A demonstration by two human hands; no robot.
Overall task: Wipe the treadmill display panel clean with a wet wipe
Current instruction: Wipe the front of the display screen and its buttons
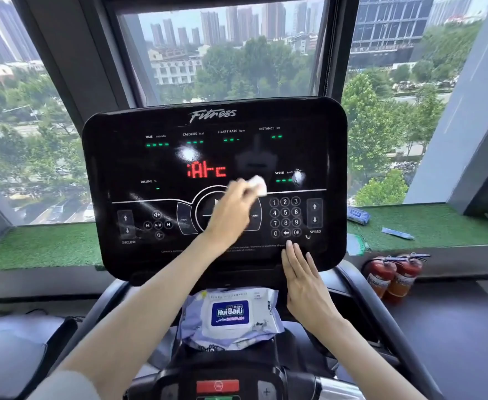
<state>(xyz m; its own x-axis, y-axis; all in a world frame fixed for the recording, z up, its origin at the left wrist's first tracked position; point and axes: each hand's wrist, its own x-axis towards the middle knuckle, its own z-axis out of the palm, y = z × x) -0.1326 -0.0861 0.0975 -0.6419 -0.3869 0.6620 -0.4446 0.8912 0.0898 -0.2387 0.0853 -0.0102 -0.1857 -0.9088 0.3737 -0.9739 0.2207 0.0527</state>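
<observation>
Head view, item one: wet wipe (pixel 258 184), white, bunched into a small wad, pinched in the fingers of the left hand (pixel 231 215) and pressed to the display panel (pixel 116 157) just right of the red centre readout. It looks soft, limp, light and damp; best taken by a gathered fold so a flat pad faces the glass. Item two: display panel, black, glossy, stiff, tilted toward the person, lit digits and a keypad at right; likely smooth and slippery under a wet cloth, and its touch keys may respond to pressure. Item three: right hand (pixel 306 287), open and flat, fingers together, holding nothing, fingertips resting on the panel's near right edge below the keypad. Item four: pack of wipes (pixel 230 316), lid shut, lying near, below the panel.
</observation>
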